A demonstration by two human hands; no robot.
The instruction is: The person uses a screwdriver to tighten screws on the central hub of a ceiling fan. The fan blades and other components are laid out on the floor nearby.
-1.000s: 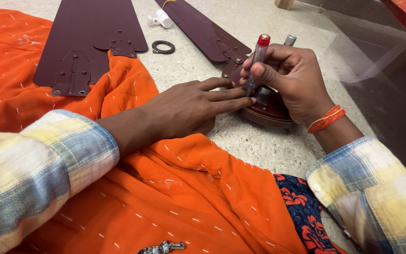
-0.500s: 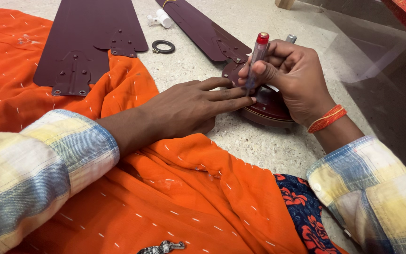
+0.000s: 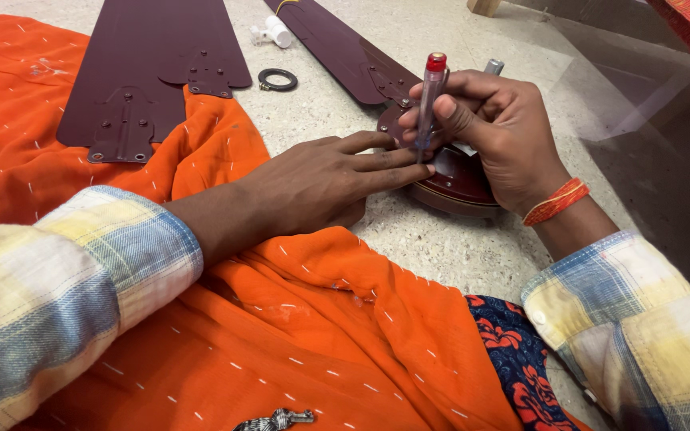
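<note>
My right hand (image 3: 495, 132) grips a clear-handled screwdriver with a red cap (image 3: 430, 96), held upright with its tip down on a dark maroon round fan motor housing (image 3: 461, 182) on the floor. My left hand (image 3: 325, 179) lies flat with its fingers stretched out, the fingertips resting on the housing right beside the screwdriver's tip. A maroon fan blade (image 3: 341, 48) runs away from the housing toward the top of the view; its bracket meets the housing under my hands.
Two more maroon fan blades (image 3: 149, 68) lie on the speckled stone floor at upper left, partly on orange cloth (image 3: 297, 335). A black rubber ring (image 3: 278, 79) and a small white plastic part (image 3: 271, 32) sit between the blades. A clear plastic sheet (image 3: 608, 88) lies at right.
My right hand has shifted slightly with the screwdriver, its grip turning a little; my left hand stays in place.
</note>
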